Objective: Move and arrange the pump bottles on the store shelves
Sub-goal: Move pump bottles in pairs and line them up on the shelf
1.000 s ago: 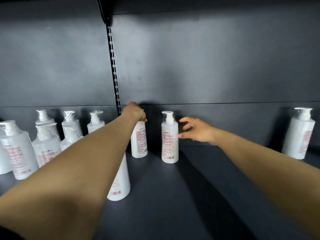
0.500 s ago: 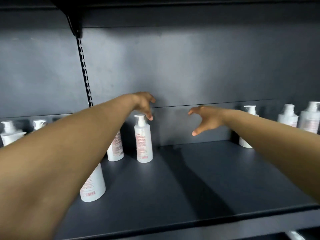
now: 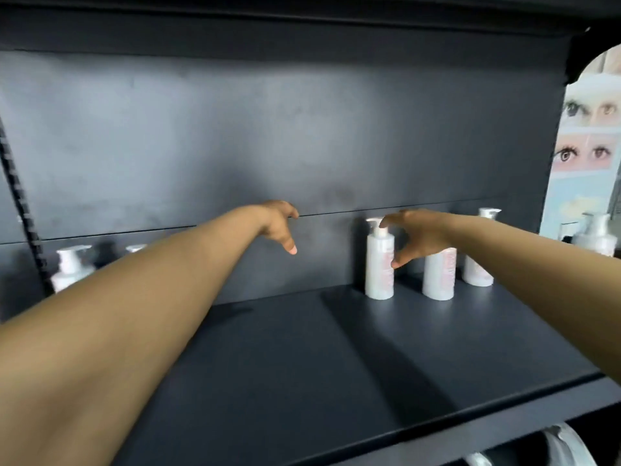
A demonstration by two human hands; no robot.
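Both hands up over the shelf (image 3: 302,358), view has swung right since half a second ago.

I see the right hand (image 3: 420,235) now at the leftmost of three white bottles at the back right: index by the pump of bottle 1 (image 3: 379,264), thumb at its side, fingers spread, not closed on it; contact I can't confirm, frame is blurred. Earlier that hand hung over bare shelf, well left of those bottles. Bottle 2 (image 3: 438,277) stands just right of it, partly behind the hand; bottle 3 (image 3: 477,264) further right, near the back wall. Left hand (image 3: 279,225) is released, fingers drooping, holding nothing, over bare shelf; the two bottles it was above have slid off behind the left forearm. Far-left bottle (image 3: 69,267) upright by the slotted rail.
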